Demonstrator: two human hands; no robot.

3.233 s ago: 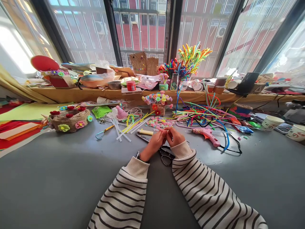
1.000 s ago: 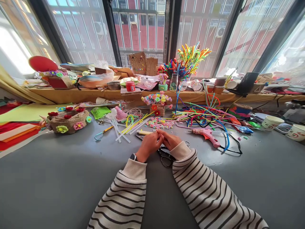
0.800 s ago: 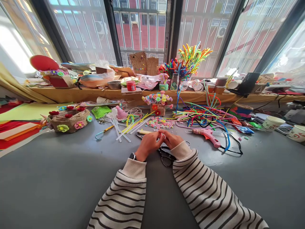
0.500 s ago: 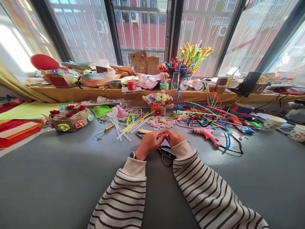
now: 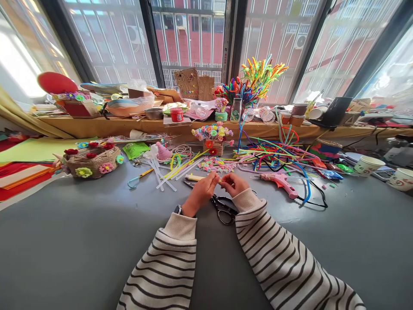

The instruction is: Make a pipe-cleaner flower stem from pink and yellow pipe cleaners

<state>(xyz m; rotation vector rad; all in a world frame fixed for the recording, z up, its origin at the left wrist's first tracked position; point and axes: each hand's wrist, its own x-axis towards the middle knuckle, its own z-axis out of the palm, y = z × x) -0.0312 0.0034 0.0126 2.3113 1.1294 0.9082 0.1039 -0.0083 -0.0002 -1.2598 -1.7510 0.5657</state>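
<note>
My left hand (image 5: 204, 192) is closed in a pinch above the grey table. Close on its right, my right hand (image 5: 234, 185) pinches too, its fingertips almost meeting those of the left. A tiny pale yellowish piece (image 5: 220, 181) shows between the fingertips, too small to name. Black-handled scissors (image 5: 225, 211) lie under and in front of the hands, partly covered. A cream-coloured stick (image 5: 195, 177) lies just behind my left hand. Small pastel pieces (image 5: 217, 164) are heaped beyond the fingers.
A pink glue gun (image 5: 281, 181) lies to the right with its black cord. Behind it spreads a tangle of coloured pipe cleaners (image 5: 274, 156). White glue sticks (image 5: 158, 174) and a flower-trimmed twine basket (image 5: 93, 162) are to the left. A small flower pot (image 5: 213, 146) stands behind the pastel heap.
My fingertips have drawn slightly apart, and the small yellowish piece now shows between them. My right hand has turned a little. The view has shifted slightly.
</note>
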